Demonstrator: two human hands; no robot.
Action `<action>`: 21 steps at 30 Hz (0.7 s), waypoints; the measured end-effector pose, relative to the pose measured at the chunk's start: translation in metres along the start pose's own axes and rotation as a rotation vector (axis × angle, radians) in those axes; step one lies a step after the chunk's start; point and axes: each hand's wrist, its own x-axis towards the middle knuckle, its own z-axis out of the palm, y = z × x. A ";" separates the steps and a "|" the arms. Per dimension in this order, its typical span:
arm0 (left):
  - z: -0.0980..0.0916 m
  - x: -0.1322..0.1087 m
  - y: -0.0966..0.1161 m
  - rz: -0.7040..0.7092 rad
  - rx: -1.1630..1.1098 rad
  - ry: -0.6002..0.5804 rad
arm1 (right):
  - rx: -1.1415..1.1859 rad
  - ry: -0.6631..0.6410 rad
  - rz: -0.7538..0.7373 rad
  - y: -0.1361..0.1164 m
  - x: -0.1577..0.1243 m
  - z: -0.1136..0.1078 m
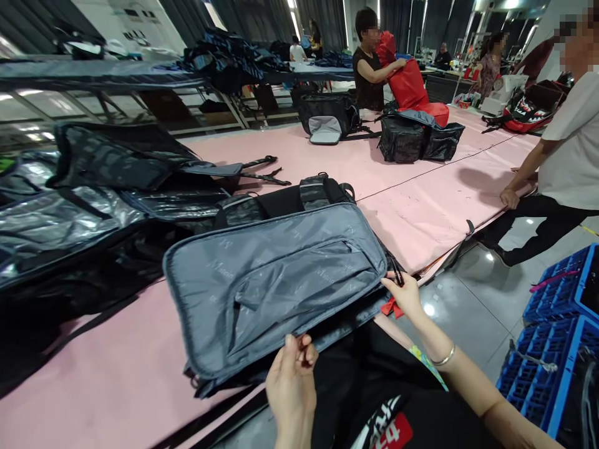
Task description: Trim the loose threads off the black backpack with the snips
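Backpack [276, 280] lies open on the pink worktop [412, 206], grey lining up, while the left hand [291, 380] pinches its near edge and the right hand [406, 294] pinches a black zipper pull [397, 274] to hold it flat.

Backpack [276, 274] underside hidden; faces blurred

Black bags [116, 162] are piled on the pink worktop [421, 199]; blue crates [556, 349] are stacked on the floor.
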 end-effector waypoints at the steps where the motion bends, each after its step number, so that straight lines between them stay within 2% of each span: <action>1: 0.000 -0.001 -0.004 -0.001 0.014 -0.012 | 0.014 0.001 0.016 0.002 0.001 0.000; 4: 0.006 -0.005 -0.020 -0.026 0.130 -0.125 | 0.052 0.010 0.029 0.006 0.001 -0.002; 7: 0.022 -0.008 -0.040 0.001 0.388 -0.374 | 0.062 0.024 0.021 0.008 -0.002 -0.001; 9: 0.037 -0.005 -0.054 0.102 0.582 -0.554 | 0.064 0.028 0.006 0.008 -0.003 -0.001; 11: 0.051 0.002 -0.065 0.299 0.744 -0.670 | 0.058 0.036 -0.019 0.007 -0.003 -0.003; 13: 0.060 0.010 -0.073 0.544 0.860 -0.696 | 0.051 0.052 -0.041 0.007 -0.002 -0.007; 16: 0.064 0.017 -0.078 0.870 0.968 -0.658 | -0.030 0.037 -0.067 0.008 -0.001 -0.014; 19: 0.062 0.019 -0.082 1.104 1.028 -0.630 | -0.212 -0.006 -0.102 0.008 0.001 -0.015; 21: 0.061 0.019 -0.084 1.207 1.050 -0.605 | -0.322 -0.020 -0.110 0.006 0.004 -0.011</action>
